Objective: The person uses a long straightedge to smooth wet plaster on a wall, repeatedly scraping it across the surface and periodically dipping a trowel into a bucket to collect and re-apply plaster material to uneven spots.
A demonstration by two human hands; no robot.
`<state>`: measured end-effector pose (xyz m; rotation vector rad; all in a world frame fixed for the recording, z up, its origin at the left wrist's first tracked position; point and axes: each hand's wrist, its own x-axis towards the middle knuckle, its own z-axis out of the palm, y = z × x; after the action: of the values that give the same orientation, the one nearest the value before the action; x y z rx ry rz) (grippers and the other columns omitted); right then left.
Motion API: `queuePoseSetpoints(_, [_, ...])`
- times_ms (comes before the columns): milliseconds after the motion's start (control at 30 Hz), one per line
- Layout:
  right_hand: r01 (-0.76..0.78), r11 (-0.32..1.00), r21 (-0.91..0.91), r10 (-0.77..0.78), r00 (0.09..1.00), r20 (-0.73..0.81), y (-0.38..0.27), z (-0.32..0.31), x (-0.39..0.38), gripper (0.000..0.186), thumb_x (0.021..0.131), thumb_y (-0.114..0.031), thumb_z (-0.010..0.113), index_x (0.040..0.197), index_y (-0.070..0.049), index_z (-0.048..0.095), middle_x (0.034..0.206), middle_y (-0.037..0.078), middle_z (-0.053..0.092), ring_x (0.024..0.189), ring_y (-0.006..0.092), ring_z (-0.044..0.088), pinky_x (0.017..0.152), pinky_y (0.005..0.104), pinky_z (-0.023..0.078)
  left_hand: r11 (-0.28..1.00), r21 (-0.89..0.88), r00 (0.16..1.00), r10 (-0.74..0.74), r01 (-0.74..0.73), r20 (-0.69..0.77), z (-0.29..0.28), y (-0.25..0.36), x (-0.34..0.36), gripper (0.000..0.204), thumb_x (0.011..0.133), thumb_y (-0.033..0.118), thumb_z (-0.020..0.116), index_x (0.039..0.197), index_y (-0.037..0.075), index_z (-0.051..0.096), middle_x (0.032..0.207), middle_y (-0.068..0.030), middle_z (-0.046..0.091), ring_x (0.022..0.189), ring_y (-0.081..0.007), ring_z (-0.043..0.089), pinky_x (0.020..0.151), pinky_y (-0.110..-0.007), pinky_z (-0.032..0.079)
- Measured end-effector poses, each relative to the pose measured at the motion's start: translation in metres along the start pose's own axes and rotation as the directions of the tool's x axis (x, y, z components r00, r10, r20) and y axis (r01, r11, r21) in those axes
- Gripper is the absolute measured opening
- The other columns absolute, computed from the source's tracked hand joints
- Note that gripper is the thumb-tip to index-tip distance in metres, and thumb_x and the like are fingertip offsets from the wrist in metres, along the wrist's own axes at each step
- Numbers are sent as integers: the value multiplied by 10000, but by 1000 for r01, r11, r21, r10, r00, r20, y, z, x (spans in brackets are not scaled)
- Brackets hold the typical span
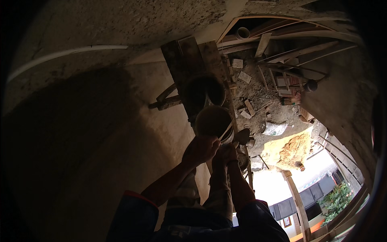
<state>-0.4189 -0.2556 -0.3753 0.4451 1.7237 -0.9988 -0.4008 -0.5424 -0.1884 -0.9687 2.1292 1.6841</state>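
I stand over a round bucket (213, 120), which rests on a raised plank. Its inside is dark, so its contents are hard to make out. My left hand (204, 148) is closed at the bucket's near rim, and a thin pale stick-like piece (225, 131) slants from its fingers along the bucket's right side. Close beside it, my right hand (226, 154) is also closed. A dark trowel blade (242, 136) juts out past that hand; the handle seems to be in its fingers, though shadow hides the grip. Farther along the plank stand dark containers (203, 90).
The wooden planks (177, 54) form a narrow raised platform by the plastered wall (157, 117). Down to the right lie rubble and loose bricks (244, 77), a white sack (275, 128) and a sand pile (288, 150). A wooden post (296, 205) rises at lower right.
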Motion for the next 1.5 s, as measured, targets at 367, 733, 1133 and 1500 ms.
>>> queuePoseSetpoints(367, [-223,938,264,233,972,-8,-28,20,-17,433,812,-382,476,894,30,580,835,99,600,746,168,582,658,298,486,999,41,999,-28,27,23,-5,-1,-4,223,801,220,498,716,20,546,628,-163,532,629,-307,554,582,-392,419])
queuePoseSetpoints(733, [94,936,-340,-92,995,23,-12,3,-24,395,845,-349,454,1061,-26,522,987,90,589,853,174,575,749,302,475,997,64,998,32,-36,59,-10,35,-11,252,807,261,496,718,32,553,632,-148,535,628,-306,555,578,-391,424])
queuePoseSetpoints(1133, [568,757,-323,-589,807,39,-148,40,-39,502,650,-305,690,1051,-64,509,873,123,619,822,290,599,691,351,493,975,-195,994,-105,107,22,-107,153,-13,301,837,237,529,648,14,457,480,-43,433,435,-104,464,398,-277,327])
queuePoseSetpoints(1500, [16,983,-183,-25,999,-45,-99,-24,-110,116,818,-167,546,821,-59,590,706,52,603,596,150,589,479,311,482,961,-263,857,-206,86,-472,-144,95,142,312,814,295,523,713,0,507,550,-68,458,535,-145,489,519,-335,388])
